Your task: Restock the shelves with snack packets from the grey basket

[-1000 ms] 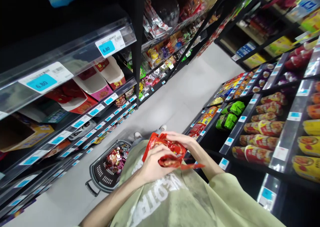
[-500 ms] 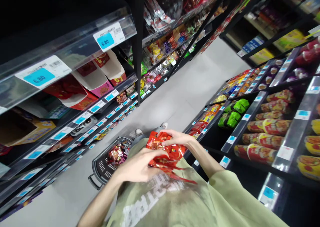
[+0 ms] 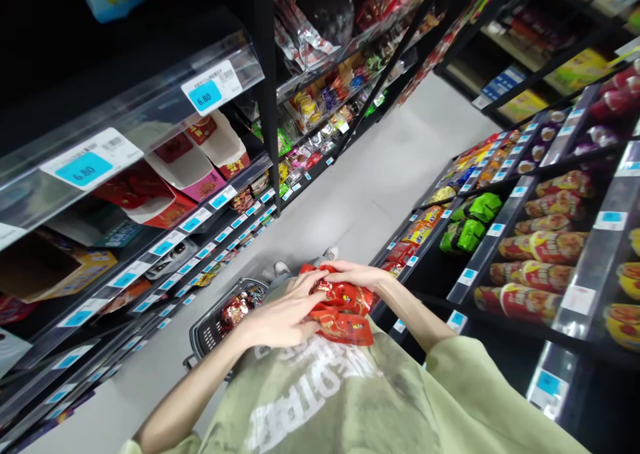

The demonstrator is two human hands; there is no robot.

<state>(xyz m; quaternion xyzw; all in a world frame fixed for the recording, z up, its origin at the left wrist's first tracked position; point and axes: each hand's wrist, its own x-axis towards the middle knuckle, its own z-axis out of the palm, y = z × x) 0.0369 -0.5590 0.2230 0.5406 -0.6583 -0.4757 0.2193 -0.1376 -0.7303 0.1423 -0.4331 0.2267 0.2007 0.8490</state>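
Several shiny red snack packets (image 3: 345, 311) are bunched together in front of the green printed shirt. My left hand (image 3: 280, 314) closes on their left side, its fingers lying across the upper packets. At the top right edge of the bunch, my right hand (image 3: 357, 274) grips them with its fingers bent over. Below my hands, one packet lies flat against the shirt. On the floor to the left stands a black basket (image 3: 210, 331) holding shiny wrapped packets (image 3: 240, 309), partly hidden by my left forearm.
Shelves with price tags (image 3: 84, 167) and opened snack boxes (image 3: 167, 204) rise on the left. To the right, a sloped rack holds cup noodles (image 3: 540, 247) and green packs (image 3: 470, 224). Grey floor (image 3: 370, 174) runs between them; my shoes (image 3: 281, 267) show beside the basket.
My left hand has shifted up and inward over the red packets. The lower packets, which hung out to the right, now lie flatter and closer together.
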